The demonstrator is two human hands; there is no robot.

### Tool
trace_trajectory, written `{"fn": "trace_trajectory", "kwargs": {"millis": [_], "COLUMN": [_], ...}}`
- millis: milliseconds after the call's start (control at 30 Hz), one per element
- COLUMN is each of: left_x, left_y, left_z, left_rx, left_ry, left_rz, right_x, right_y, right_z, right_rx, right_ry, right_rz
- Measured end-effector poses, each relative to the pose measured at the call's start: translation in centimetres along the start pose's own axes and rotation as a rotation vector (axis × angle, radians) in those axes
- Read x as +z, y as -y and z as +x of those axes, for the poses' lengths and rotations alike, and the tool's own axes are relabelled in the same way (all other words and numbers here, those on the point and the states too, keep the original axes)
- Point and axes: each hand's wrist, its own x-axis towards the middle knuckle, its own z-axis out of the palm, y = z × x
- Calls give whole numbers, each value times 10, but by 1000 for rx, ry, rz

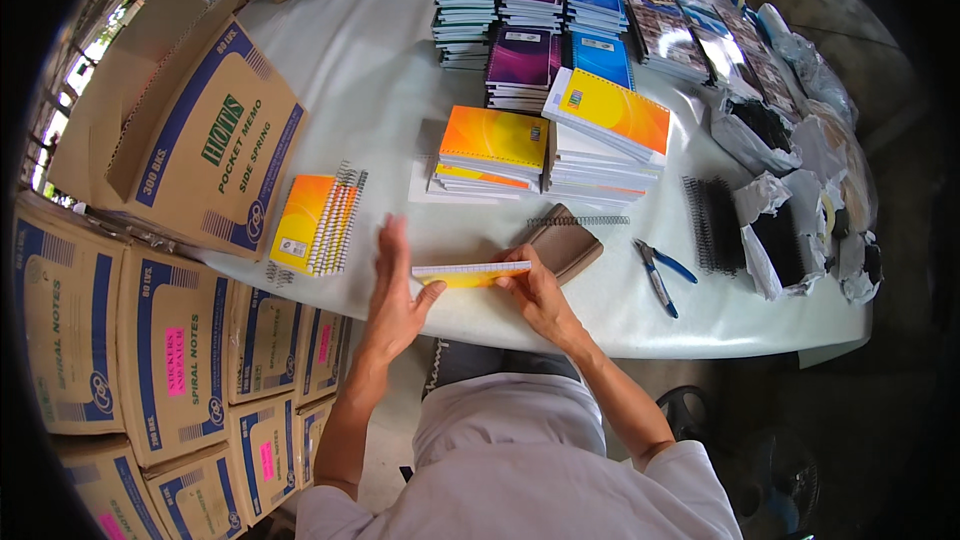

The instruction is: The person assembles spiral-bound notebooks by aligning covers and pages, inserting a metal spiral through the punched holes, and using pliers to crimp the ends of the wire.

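Note:
Just in front of me a small yellow-orange notebook [470, 272] is tilted on edge above the table, its white page edges facing up. My right hand [543, 302] pinches its right end. At its left end is my left hand [394, 290], open, with fingers stretched forward and slightly blurred and the thumb against the notebook. Beyond my right hand lies a brown pouch [566, 250] with a loose wire spiral [590, 221] across it. Farther left, a pile of spiral-bound yellow-orange notebooks [316, 224] rests near the table edge.
Yellow-orange notebook stacks [492, 137] stand ahead, with purple [520, 57] and blue notebooks [601, 58] behind. Pliers [660, 278] with blue handles, black spirals [712, 225] and torn paper wrapping [765, 195] lie right. An open carton [205, 140] stands left, above stacked cartons [170, 340].

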Motion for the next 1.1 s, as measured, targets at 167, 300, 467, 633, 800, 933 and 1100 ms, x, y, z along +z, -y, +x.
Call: {"fn": "trace_trajectory", "kwargs": {"millis": [167,300,467,633,800,933,1100], "left_x": [-1,20,15,12,15,10,8], "left_y": [-72,-62,-64,-67,-61,-66,-64], "left_z": [38,43,45,42,31,21,31], "left_rx": [281,259,220,232,301,279,272], "left_ry": [121,226,314,316,320,376,368], "left_rz": [469,399,292,339,328,306,327], "right_x": [7,-10,-51,-67,-76,-69,-67], "right_y": [-7,9,66,67,51,17,14], "right_z": [-1,-5,10,24,25,33,40], "right_rx": [-81,-46,-195,19,-354,-386,-343], "right_ry": [-22,-50,-202,-184,-309,-287,-240], "right_rz": [2,-174,-602,73,-730,-1151,-1254]}}
